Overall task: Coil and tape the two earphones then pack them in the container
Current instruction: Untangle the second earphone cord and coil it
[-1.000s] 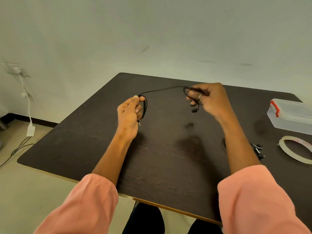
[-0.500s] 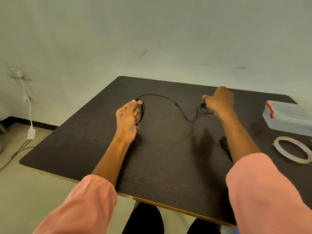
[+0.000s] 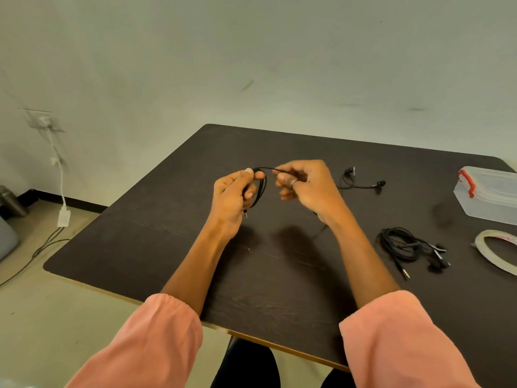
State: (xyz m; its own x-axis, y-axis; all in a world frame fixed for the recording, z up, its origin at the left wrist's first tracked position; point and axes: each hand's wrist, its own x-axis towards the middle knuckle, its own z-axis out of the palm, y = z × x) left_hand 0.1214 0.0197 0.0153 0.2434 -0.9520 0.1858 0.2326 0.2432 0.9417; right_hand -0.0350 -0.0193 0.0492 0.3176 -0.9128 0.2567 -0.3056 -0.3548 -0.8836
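- Left hand (image 3: 230, 193) grips coiled loops of the earphone cable (image 3: 261, 189) above the table (image 3: 167, 233); plug hangs below.
- Right hand (image 3: 303, 186) pinches the same cable.
- Second earphone (image 3: 402, 245) lies right, near tape (image 3: 495, 252) and container (image 3: 492, 197).

Both arms reach forward over the table, with pink sleeves pushed up to the elbows. The left hand (image 3: 233, 191) is raised, its thumb and fingers curled round loops of black earphone cord (image 3: 261, 186). The right hand (image 3: 305, 183) is just beside it, fingers bent, pinching the same cord. A ring sits on one right finger.
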